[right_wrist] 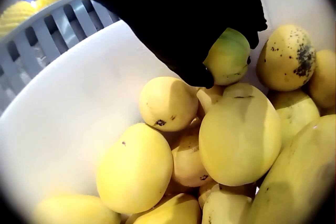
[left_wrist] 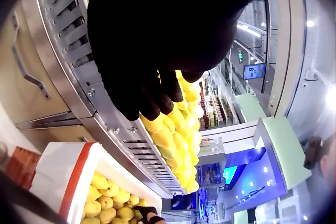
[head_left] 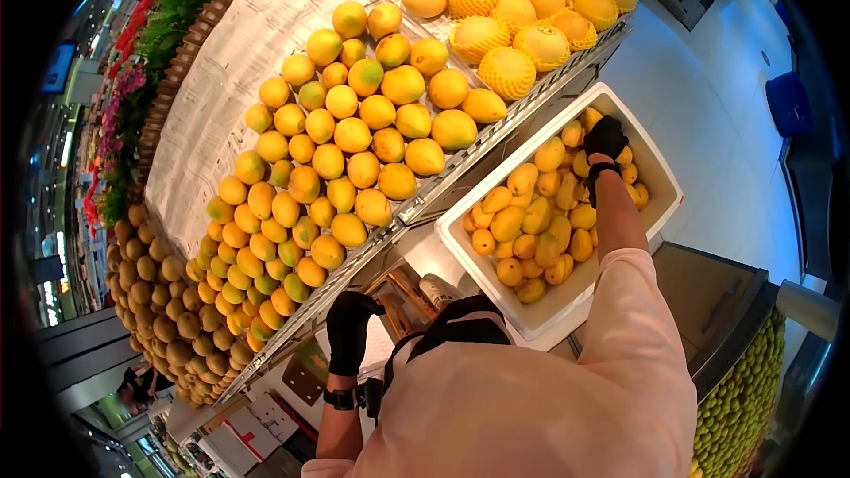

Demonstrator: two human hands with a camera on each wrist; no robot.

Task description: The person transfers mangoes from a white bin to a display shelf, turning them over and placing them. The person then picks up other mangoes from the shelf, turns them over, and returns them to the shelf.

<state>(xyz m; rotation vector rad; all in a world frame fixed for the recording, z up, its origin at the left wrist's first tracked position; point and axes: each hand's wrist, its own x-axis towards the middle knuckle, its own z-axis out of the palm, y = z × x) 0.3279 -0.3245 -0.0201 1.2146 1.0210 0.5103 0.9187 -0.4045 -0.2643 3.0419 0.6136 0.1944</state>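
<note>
My right hand [head_left: 606, 138], in a black glove, reaches into the far end of a white foam box [head_left: 660, 159]. In the right wrist view its thumb and fingers grip a green-yellow mango [right_wrist: 229, 58] at the top of the pile. Yellow mangoes [right_wrist: 240, 134] lie heaped below and around it, one of them a black-spotted mango [right_wrist: 286, 58]. My left hand [head_left: 350, 332], also gloved in black, hangs beside the display's front edge, holding nothing. Its loosely bent fingers [left_wrist: 149, 106] overlap the displayed mangoes in the left wrist view.
Rows of mangoes [head_left: 352, 134] cover the sloping display, bordered by a slatted metal rail [head_left: 416, 204]. Fruit in yellow foam nets [head_left: 507, 73] sits at the top. Brown round fruit [head_left: 164, 301] is piled at the left, green fruit [head_left: 739, 416] at the lower right.
</note>
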